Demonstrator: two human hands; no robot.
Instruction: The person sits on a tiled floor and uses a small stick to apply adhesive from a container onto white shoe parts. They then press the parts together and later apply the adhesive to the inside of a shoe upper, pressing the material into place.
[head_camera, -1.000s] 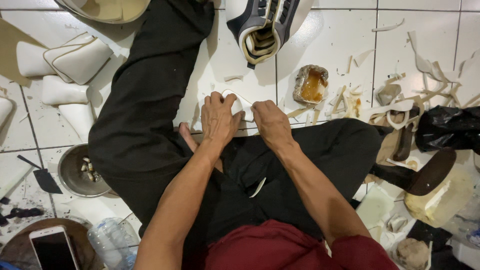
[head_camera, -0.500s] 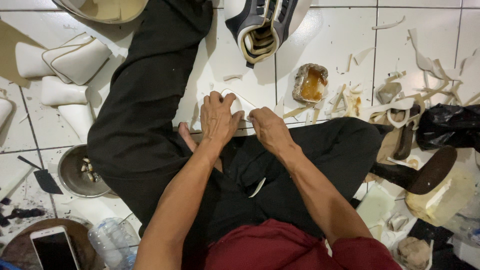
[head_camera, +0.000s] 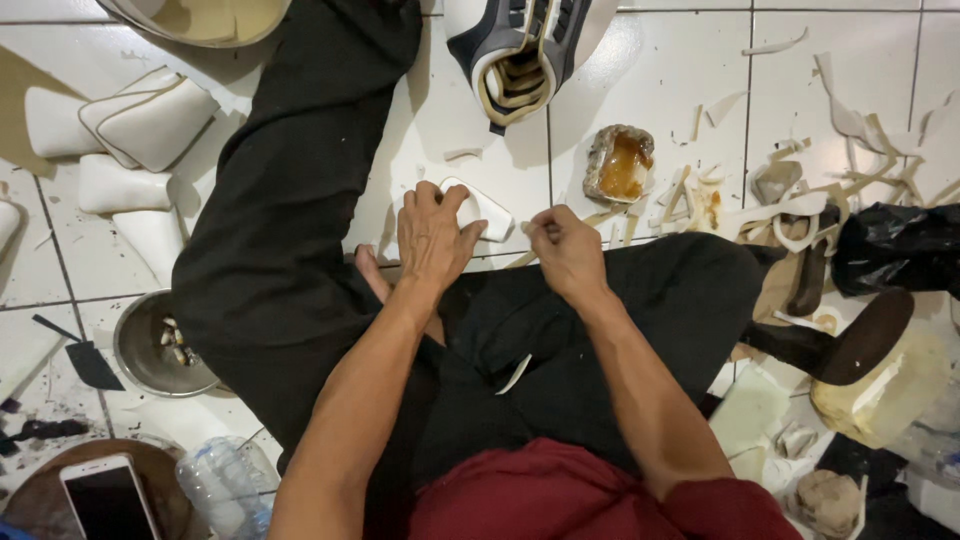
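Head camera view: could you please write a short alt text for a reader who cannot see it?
A person sitting on a white tiled floor presses the left hand on a small white piece, while the right hand is closed beside it. A shoe, a glue pot and trimmed scraps lie around.

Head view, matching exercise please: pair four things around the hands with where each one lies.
Things:
1. white piece
2. metal bowl
3. phone
4. glue tin

Places:
A. bottom left corner, on a round brown lid
B. under the left hand, on the tile floor
C. beyond the right hand, beside pale scraps
D. left of the black trouser leg, near a dark blade

Pairs: 1-B, 2-D, 3-A, 4-C
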